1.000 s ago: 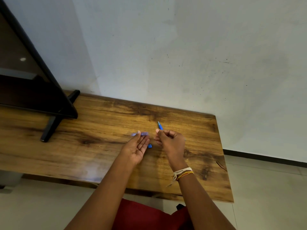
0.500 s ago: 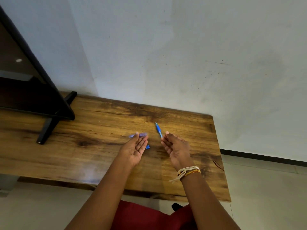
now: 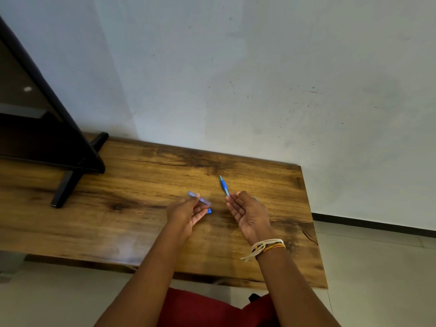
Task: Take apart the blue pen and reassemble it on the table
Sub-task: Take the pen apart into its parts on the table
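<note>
The blue pen is in pieces on the wooden table (image 3: 141, 223). Its blue front part (image 3: 224, 185), with a thin refill trailing from it, lies on the table pointing away from me. The refill's near end reaches the fingertips of my right hand (image 3: 251, 214), which is palm-up with the fingers apart. My left hand (image 3: 185, 214) pinches the pale translucent barrel (image 3: 200, 199) between thumb and fingers, just above the table. A small blue piece (image 3: 209, 210) shows by the left fingertips; whether it rests on the table I cannot tell.
A black screen on a black stand (image 3: 68, 185) occupies the table's left end. A grey wall rises directly behind the table. The table's right edge (image 3: 311, 223) is close to my right hand, with pale floor tiles beyond it.
My right hand had the blue front part upright in closed fingers; now that part lies on the table and the hand has spread out. The hands have drawn slightly apart.
</note>
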The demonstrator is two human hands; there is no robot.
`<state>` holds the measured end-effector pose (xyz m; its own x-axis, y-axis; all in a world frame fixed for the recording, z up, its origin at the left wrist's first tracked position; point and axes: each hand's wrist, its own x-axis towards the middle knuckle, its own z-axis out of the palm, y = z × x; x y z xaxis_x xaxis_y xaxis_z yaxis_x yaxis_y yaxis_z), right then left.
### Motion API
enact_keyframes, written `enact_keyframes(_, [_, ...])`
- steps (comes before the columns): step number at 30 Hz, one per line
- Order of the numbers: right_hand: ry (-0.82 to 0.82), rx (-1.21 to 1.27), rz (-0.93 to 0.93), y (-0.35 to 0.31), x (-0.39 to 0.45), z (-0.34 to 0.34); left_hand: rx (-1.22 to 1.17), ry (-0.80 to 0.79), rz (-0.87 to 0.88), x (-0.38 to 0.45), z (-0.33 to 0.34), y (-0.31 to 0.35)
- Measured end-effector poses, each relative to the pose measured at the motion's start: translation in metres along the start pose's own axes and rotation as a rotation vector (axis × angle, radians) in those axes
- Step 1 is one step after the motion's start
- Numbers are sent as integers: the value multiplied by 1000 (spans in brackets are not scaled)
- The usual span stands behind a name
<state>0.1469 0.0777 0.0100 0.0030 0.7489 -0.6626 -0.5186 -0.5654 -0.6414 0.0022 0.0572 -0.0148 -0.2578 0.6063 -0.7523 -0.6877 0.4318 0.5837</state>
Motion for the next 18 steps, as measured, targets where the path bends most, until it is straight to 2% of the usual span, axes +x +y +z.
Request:
enact_keyframes(7, [10, -13, 4, -1, 0, 0, 397, 108, 139, 4, -12, 2])
enact_keyframes(18, [25, 4, 12, -1, 2, 0, 593, 228, 321, 4, -20, -3])
